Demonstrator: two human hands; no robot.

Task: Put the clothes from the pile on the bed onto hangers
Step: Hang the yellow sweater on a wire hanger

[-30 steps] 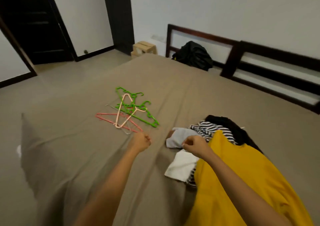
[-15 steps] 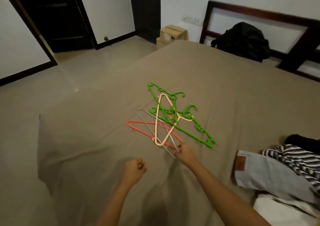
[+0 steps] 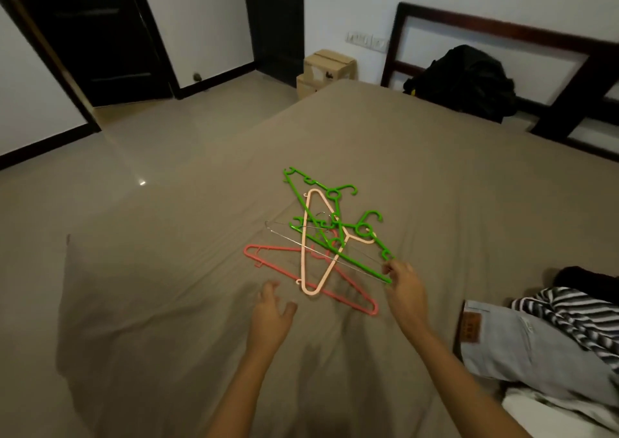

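Observation:
Several hangers lie tangled mid-bed: two green hangers (image 3: 335, 226), a peach hanger (image 3: 310, 246), a pink hanger (image 3: 278, 265) and a thin wire hanger (image 3: 294, 240). My right hand (image 3: 402, 278) pinches the right corner of the wire hanger, beside the end of a green one. My left hand (image 3: 271, 313) hovers with fingers spread just left of the peach hanger's lower tip, holding nothing. The clothes pile lies at the right edge: light blue jeans (image 3: 522, 347), a striped garment (image 3: 576, 317), something black (image 3: 589, 278) and a white piece (image 3: 552, 407).
The brown bed sheet (image 3: 435, 176) fills most of the view. A black bag (image 3: 465, 79) leans on the dark headboard (image 3: 502, 28). A cardboard box (image 3: 330, 67) stands on the floor past the bed's far corner. Tiled floor and a dark door (image 3: 93, 35) lie left.
My right hand left the clothes pile, reached the hangers and took the wire hanger, dragging its corner rightward. My left hand opened from a fist. The view swung left.

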